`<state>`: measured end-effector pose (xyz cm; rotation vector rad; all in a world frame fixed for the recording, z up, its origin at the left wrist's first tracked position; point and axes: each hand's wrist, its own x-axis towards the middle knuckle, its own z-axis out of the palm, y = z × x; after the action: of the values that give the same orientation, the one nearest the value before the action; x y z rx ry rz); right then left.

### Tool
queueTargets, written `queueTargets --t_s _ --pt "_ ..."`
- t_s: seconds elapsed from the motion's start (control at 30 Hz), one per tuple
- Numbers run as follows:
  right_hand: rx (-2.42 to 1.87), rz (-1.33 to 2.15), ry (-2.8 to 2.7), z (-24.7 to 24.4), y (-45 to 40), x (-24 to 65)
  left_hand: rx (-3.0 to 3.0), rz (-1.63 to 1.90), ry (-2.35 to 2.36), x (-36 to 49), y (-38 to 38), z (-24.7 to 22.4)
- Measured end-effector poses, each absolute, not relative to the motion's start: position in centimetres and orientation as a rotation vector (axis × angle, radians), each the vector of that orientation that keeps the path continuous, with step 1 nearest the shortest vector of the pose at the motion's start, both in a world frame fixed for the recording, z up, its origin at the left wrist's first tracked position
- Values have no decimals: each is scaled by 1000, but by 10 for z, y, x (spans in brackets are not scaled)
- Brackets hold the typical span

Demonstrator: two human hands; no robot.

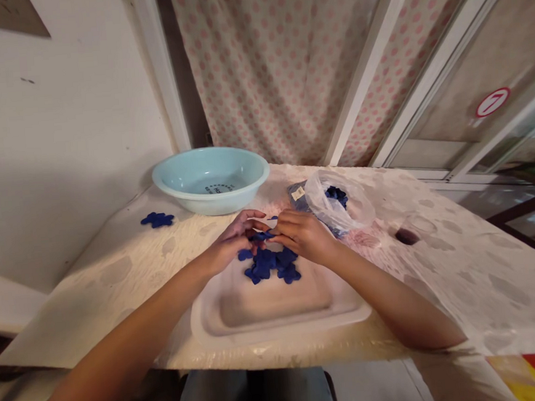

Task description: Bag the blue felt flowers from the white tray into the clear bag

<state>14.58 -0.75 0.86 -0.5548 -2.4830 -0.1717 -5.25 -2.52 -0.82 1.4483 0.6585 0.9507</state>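
Note:
My left hand [236, 241] and my right hand [302, 235] meet over the far part of a white tray [282, 334]. Between them, both sets of fingers grip a small dark blue flower-shaped piece [261, 235]; its exact outline is partly covered by the fingers. The left fingers curl around its left side, while the right thumb and fingertips pinch its right end. Below the hands, several loose blue flower-shaped pieces [266, 263] lie heaped in the tray.
A light blue basin [240, 201] stands behind the tray. Left of it lies a small group of blue pieces [156, 220]. To the right, a clear plastic bag [318, 199] holds more blue pieces. A dark round object [407, 235] rests on the patterned tablecloth [468, 283].

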Motion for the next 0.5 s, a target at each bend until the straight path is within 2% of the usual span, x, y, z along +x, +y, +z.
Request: queueTargets --t_s 0.2,0.5 --pt "-661 -111 -2518 6 -6 143 1708 874 816 -50 -26 -7" --pt "-1049 102 -2334 9 -11 142 1609 961 979 -50 -17 -15"
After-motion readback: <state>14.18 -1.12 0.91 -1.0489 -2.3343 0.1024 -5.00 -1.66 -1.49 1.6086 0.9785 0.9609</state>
